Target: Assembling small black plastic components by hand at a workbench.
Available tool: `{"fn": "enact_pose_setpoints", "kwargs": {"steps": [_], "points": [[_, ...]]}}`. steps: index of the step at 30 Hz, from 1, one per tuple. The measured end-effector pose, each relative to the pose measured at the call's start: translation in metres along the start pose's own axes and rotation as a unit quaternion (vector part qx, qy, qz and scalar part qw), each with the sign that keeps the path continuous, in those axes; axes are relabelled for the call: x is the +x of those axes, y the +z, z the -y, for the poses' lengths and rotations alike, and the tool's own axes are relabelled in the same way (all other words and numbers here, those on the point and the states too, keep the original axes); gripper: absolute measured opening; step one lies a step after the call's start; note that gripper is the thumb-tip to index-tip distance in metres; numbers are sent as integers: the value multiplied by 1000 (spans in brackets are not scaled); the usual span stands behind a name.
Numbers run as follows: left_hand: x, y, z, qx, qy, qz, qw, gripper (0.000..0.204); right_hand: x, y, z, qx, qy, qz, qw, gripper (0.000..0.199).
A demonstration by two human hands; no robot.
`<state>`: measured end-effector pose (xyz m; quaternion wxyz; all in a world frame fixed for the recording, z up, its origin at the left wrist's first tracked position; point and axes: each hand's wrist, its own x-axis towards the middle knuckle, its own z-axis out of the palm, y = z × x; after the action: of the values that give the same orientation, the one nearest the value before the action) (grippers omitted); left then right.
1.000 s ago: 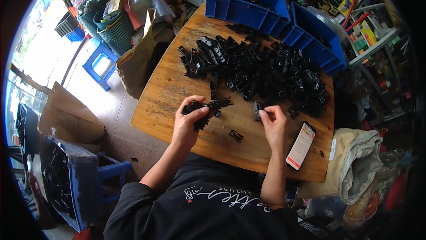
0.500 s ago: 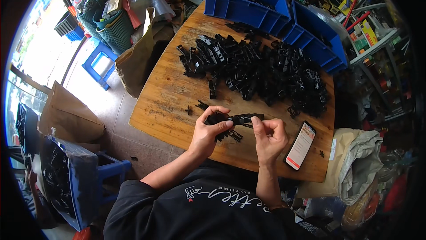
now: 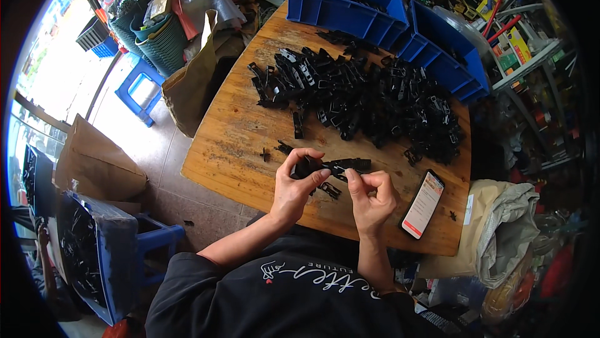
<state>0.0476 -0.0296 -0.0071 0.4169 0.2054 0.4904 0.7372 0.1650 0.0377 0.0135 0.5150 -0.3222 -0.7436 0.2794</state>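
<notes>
My left hand (image 3: 292, 193) is closed round a slim black plastic part (image 3: 356, 164), whose end sticks out to the right past the fingers. More black pieces partly show under that palm, too dark to tell apart. My right hand (image 3: 373, 203) is curled in a pinch, thumb and fingertip at the underside of the same part. Whatever small detail lies in that pinch is hidden. Just below the hands, a loose black piece (image 3: 329, 191) rests on the wooden table (image 3: 231, 131). Beyond them spreads a large heap of similar black parts (image 3: 369, 97).
Two blue bins (image 3: 344, 16) stand at the table's far edge. A phone (image 3: 423, 205) with a lit screen lies right of my right hand. A tiny black cross-shaped piece (image 3: 265, 154) sits to the left. Paper sacks (image 3: 94, 156) and a blue stool (image 3: 140, 91) are on the floor.
My right hand has moved a little left along the black plastic part, from its outer end toward its middle. My left hand has stayed nearly in place.
</notes>
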Motion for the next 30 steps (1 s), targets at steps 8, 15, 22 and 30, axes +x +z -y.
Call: {"fn": "enact_pose_setpoints", "kwargs": {"steps": [8,15,22,30], "points": [[1,4,-3,-8,11,7,1000,42,-8,10,-4,76,27,21,997,29],[9,-7,-10,-91,-53,12,994,51,0,0,-9,369,332,212,842,36],[16,-18,-9,-194,-105,37,975,48,-13,7,-17,285,226,229,903,26],[7,14,-4,119,40,59,990,51,-29,47,-9,414,352,79,836,58]]}}
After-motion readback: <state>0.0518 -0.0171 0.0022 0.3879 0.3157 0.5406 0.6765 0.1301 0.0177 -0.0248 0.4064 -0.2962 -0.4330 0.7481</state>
